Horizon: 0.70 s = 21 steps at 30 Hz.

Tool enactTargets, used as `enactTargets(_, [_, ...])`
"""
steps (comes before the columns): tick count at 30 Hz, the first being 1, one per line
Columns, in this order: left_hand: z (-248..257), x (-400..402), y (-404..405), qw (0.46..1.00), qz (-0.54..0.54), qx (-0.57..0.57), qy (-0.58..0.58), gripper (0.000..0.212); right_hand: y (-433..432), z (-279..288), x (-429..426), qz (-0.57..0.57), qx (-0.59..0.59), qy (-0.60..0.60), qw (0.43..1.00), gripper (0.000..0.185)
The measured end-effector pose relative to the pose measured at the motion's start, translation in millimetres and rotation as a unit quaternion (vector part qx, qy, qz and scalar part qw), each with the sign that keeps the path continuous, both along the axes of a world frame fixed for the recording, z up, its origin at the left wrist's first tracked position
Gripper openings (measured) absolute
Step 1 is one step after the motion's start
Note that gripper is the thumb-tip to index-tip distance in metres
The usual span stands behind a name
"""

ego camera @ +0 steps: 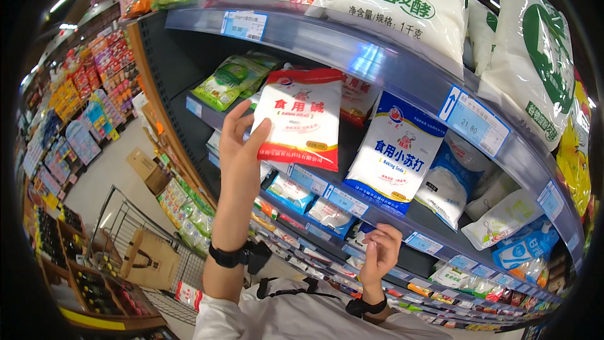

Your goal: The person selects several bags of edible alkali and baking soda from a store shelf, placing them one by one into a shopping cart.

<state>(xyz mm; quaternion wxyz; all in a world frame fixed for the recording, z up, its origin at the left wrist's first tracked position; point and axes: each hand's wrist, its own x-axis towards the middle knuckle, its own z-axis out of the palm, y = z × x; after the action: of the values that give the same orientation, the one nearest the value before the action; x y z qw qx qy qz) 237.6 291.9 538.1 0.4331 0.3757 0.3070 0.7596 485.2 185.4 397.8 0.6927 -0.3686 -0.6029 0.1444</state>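
My left hand (240,146) pinches the left edge of a red-and-white plastic packet (302,125), thumb in front and fingers partly hidden behind. The packet is tilted before the supermarket shelf, its printed front towards me. Behind it, a similar red-and-white packet (356,97) is partly covered. Just right stands a blue-and-white packet (396,153), leaning back on the shelf. My right hand (381,252) is below that packet, close to the shelf's front edge, its fingers loosely bent with nothing in them. Whether it touches the edge I cannot tell.
Large white bags (396,4) overhang the upper shelf edge (321,42). Green packets (236,80) lie at the shelf's left end. Lower left stands a wire shopping cart (188,257) holding a brown bag (150,257) and a red-and-white packet (188,295). Bottle racks (94,288) flank it.
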Motion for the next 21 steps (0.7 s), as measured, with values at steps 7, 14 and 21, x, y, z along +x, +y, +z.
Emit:
enactTargets(7, [-43,55,-82,0.977,0.214,-0.001,-0.018,0.049,-5,27,-24,0.385,-0.179,0.044,0.904,0.053])
enactTargets(14, [-99,109,-162,0.958,0.275,0.009,0.073,0.054,-39,5,-47,0.455,-0.283,0.299,0.789,0.053])
enactTargets(21, [-107,92,-214,0.961,0.256,0.013,0.106,0.059,-86,14,-70,0.431,-0.359,0.373,0.739,0.048])
